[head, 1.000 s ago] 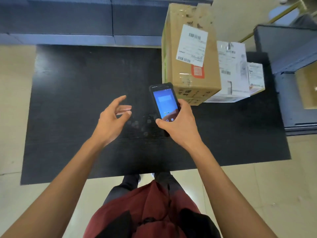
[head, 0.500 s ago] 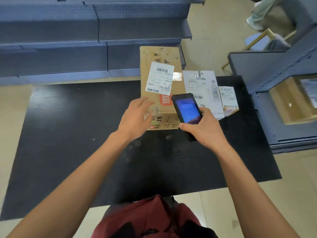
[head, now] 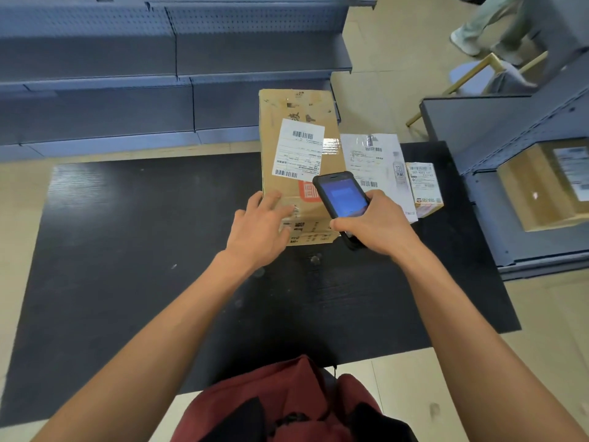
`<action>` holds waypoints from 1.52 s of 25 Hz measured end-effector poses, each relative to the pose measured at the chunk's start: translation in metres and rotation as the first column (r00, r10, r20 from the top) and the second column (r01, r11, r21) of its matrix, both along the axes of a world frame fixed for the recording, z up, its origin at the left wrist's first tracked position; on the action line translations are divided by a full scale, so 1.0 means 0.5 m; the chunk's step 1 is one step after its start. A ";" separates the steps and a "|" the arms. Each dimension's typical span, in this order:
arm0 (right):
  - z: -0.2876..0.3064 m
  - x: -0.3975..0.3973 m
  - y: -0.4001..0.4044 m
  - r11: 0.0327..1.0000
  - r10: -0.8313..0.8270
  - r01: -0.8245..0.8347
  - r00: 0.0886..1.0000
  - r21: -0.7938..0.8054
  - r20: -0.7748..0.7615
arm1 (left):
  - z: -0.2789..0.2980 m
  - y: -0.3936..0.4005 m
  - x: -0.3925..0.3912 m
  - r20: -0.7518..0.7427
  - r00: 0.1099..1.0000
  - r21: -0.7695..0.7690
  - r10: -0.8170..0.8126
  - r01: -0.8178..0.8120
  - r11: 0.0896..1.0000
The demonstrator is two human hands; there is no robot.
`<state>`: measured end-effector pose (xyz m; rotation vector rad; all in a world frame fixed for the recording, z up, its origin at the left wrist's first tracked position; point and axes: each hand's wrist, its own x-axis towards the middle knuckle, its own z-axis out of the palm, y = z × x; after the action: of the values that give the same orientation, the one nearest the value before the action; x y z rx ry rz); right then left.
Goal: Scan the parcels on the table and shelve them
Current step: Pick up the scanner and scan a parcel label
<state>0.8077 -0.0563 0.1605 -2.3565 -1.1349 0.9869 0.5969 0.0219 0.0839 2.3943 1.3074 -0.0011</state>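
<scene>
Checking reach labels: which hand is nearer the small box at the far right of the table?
Right. The right hand, holding the scanner, sits just left of the small box; the left hand rests on the big cardboard box, farther left.

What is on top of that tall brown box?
On the brown box lie a white shipping label, some clear tape and a red sticker partly hidden by the phone. The left hand rests on its near end, covering some print.
</scene>
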 end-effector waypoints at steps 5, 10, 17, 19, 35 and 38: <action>0.010 -0.011 0.023 0.999 0.004 -0.003 1.000 -0.042 0.027 | -0.002 0.005 -0.003 -0.017 1.000 -0.032 -0.012 0.012 0.999; 0.018 -0.022 0.023 0.999 -0.004 0.007 0.999 -0.054 0.052 | -0.008 0.000 -0.007 0.005 1.000 -0.035 -0.013 0.014 0.999; 0.042 -0.024 0.030 0.997 0.017 -0.010 0.996 -0.081 0.088 | -0.014 -0.001 -0.009 0.020 1.000 -0.032 -0.014 0.014 0.999; 0.055 -0.021 0.036 0.995 0.036 -0.026 0.994 -0.098 0.102 | -0.016 -0.002 -0.009 0.031 0.999 -0.034 -0.011 0.012 0.999; 0.119 -0.026 0.060 0.994 0.034 -0.014 0.982 -0.108 0.188 | -0.031 -0.011 -0.009 0.088 0.996 -0.024 0.016 -0.014 1.000; 0.112 -0.028 0.056 0.997 0.021 -0.009 0.986 -0.072 0.167 | -0.031 -0.010 -0.010 0.103 0.995 -0.034 0.005 -0.002 0.999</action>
<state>0.7938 -0.0284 0.2166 -2.5318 -1.1986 0.8600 0.5921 0.0171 0.0683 2.3314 1.2541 0.0998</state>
